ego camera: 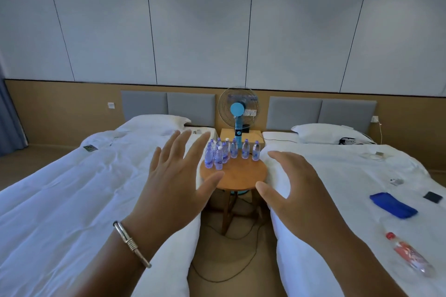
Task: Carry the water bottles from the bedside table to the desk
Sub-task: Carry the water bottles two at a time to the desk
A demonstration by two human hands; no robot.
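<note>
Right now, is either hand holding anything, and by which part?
Nothing is held. The left hand and right hand are both open in the air, short of the water bottles.

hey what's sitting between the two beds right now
In the head view, a round wooden table with a cluster of water bottles stands between the beds; behind it are a blue fan and a wooden nightstand.

Bottles (226, 152) on table (237, 177) between beds (60, 188).
</note>
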